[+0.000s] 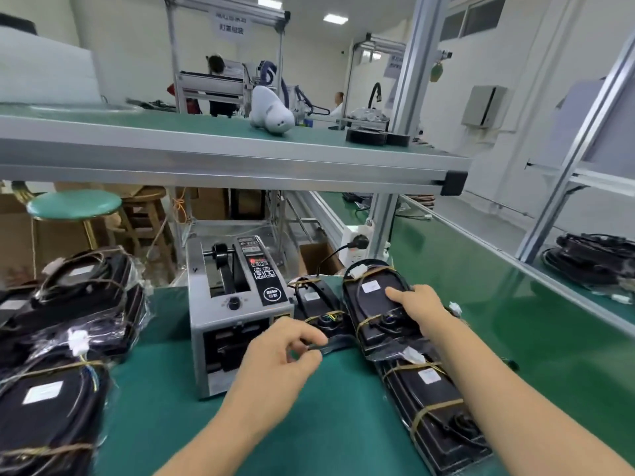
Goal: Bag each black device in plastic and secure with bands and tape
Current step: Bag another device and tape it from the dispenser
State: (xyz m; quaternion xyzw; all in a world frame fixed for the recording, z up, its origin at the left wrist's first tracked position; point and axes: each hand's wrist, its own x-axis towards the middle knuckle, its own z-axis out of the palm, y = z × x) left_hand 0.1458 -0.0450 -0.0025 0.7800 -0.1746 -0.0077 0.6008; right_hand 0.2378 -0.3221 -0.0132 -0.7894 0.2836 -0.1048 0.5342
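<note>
Three black devices bound with yellow rubber bands lie on the green mat at the right: a far one point(369, 302), a smaller one point(314, 304) beside the dispenser, and a near one point(436, 403). My right hand point(417, 309) rests on top of the far device, fingers curled over its right side. My left hand point(285, 352) pinches a thin dark strip, apparently tape or the plastic edge, at the near end of the smaller device. The grey automatic tape dispenser point(237, 304) stands just left of my left hand. Bagged, banded devices point(58, 400) are piled at the left.
An aluminium shelf point(223, 159) with a green top spans overhead, carrying a white object point(271, 111) and black parts. A conveyor belt point(481, 269) runs along the right. A green stool point(74, 204) and cardboard boxes stand behind the bench. Cable bundles point(594, 259) lie at far right.
</note>
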